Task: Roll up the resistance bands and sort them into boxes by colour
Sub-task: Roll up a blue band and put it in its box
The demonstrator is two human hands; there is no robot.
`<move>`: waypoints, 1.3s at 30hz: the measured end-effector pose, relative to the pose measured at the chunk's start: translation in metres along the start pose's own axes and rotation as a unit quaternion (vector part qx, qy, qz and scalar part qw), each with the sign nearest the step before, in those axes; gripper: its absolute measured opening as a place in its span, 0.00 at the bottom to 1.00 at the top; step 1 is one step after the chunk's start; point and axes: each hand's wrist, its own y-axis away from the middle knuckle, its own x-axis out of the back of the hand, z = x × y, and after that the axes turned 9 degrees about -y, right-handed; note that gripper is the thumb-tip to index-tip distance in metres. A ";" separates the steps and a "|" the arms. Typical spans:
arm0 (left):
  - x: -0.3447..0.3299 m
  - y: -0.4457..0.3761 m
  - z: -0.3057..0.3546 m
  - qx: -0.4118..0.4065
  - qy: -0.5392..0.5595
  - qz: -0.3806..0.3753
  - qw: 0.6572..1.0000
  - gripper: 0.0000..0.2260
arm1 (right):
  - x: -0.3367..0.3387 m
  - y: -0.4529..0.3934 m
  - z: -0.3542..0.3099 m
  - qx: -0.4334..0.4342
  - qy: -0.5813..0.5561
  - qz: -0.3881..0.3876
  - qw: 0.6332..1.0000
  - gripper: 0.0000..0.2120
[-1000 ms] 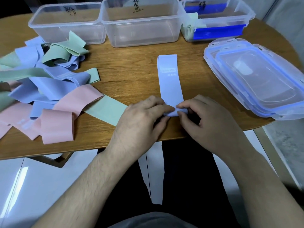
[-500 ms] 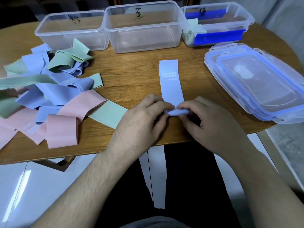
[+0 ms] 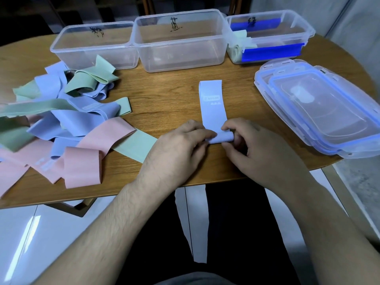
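Holding green rolls: right box (image 3: 296, 31); others bare.

My left hand (image 3: 181, 149) and right hand (image 3: 259, 149) pinch the rolled near end of a lilac band (image 3: 212, 108) on the wooden table (image 3: 164, 95); its flat tail runs toward twelve o'clock. Loose bands (image 3: 61, 128) lie at nine, three clear boxes (image 3: 181, 42) at twelve, stacked lids (image 3: 320, 108) at two.

A rounded wooden bench (image 3: 164, 95) with a warm grain fills the upper view. Below its edge lies a glossy white tiled floor (image 3: 26, 239) catching pale reflections. A grey speckled wall (image 3: 357, 182) stands at right; dark wooden furniture (image 3: 30, 15) sits behind.
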 end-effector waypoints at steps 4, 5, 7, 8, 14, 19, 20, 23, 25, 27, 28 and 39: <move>0.003 -0.004 -0.001 0.012 -0.006 -0.028 1.000 0.12 | 0.001 -0.002 0.000 0.001 0.015 -0.010 1.000 0.12; 0.003 -0.005 -0.001 0.016 -0.009 -0.035 0.999 0.13 | 0.002 -0.004 0.000 -0.001 0.019 -0.014 1.000 0.13; 0.003 -0.009 0.000 0.021 -0.017 -0.050 0.998 0.15 | 0.004 -0.007 -0.001 -0.008 0.026 -0.027 0.999 0.15; 0.003 -0.010 0.000 0.023 -0.022 -0.055 0.998 0.15 | 0.005 -0.009 -0.001 -0.010 0.026 -0.034 0.999 0.15; 0.003 -0.023 0.001 0.024 -0.054 -0.085 0.995 0.16 | 0.008 -0.021 -0.001 -0.004 0.047 -0.056 0.997 0.14; 0.004 -0.028 0.003 0.020 -0.060 -0.070 0.996 0.14 | 0.011 -0.028 0.000 0.018 0.043 -0.055 0.997 0.10; 0.005 -0.027 0.004 0.020 -0.057 -0.062 0.996 0.14 | 0.011 -0.028 -0.001 0.024 0.043 -0.051 0.997 0.10; 0.007 -0.020 0.007 0.019 -0.056 -0.049 0.997 0.14 | 0.011 -0.023 -0.002 0.023 0.048 -0.049 0.997 0.09; 0.007 -0.013 0.008 0.007 -0.056 -0.037 0.998 0.11 | 0.011 -0.016 -0.004 0.026 0.039 -0.042 0.998 0.08; 0.007 -0.004 0.009 -0.007 -0.060 -0.029 0.998 0.10 | 0.011 -0.008 -0.006 0.024 0.033 -0.046 0.998 0.08; 0.006 0.000 0.010 -0.012 -0.063 -0.030 0.997 0.10 | 0.011 -0.004 -0.007 0.021 0.033 -0.050 0.998 0.08; 0.012 0.023 0.013 -0.003 -0.062 -0.049 0.997 0.17 | 0.010 0.019 -0.020 -0.006 0.019 -0.067 0.998 0.10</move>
